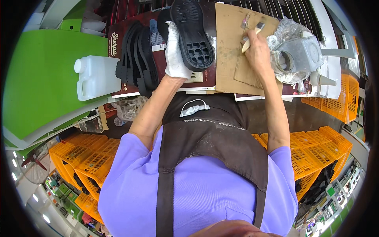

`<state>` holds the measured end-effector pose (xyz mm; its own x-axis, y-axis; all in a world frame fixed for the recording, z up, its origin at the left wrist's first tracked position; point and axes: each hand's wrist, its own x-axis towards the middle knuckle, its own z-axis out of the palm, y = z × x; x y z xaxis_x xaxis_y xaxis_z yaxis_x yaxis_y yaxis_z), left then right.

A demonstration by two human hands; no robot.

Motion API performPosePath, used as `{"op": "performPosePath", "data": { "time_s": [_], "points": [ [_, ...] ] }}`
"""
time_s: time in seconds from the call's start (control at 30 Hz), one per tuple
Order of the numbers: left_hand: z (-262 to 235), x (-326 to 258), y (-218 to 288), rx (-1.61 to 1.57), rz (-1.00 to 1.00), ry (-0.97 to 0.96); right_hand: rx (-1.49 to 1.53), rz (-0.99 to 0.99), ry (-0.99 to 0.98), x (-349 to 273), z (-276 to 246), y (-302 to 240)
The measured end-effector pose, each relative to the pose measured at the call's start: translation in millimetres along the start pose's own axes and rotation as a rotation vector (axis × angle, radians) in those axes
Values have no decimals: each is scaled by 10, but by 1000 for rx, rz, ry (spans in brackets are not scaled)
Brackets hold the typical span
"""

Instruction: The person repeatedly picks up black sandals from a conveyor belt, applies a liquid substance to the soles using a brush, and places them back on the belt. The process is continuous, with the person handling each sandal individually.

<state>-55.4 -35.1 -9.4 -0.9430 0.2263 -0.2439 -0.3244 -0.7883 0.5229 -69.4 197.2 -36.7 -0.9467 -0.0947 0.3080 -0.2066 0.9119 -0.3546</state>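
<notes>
My left hand (175,57), in a white glove, grips a black shoe sole (192,37) by its left edge, with the sole's hollow grid at the heel end turned up. In my right hand (258,53) is a small paintbrush with a pale wooden handle (246,46); its bristle end tilts up and away over the brown cardboard (229,43). Right of that hand lies a clear plastic container (302,53) on its side, with its round mouth facing the hand and crumpled plastic film around it. Several black soles (138,59) stand side by side left of the gloved hand.
A white jug (98,77) stands at the left beside a green tabletop (47,87). A nozzle bottle (323,80) lies near the right edge. Metal rollers (276,8) run behind the cardboard. Orange crates (92,154) are stacked on both sides below.
</notes>
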Motion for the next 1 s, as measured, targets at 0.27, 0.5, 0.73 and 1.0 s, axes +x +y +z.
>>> {"op": "performPosePath", "data": {
  "time_s": [0.27,0.5,0.73,1.0],
  "points": [
    [111,-2,38,193,297,-22,801,121,86,-231,-401,-629],
    [63,83,-141,223,433,-35,1059,88,133,-393,-491,-1099],
    [68,8,-129,126,422,-69,1058,202,173,-273,-563,-997],
    [150,-107,-169,2,240,-110,1009,212,219,-176,-525,-911]
  ]
}}
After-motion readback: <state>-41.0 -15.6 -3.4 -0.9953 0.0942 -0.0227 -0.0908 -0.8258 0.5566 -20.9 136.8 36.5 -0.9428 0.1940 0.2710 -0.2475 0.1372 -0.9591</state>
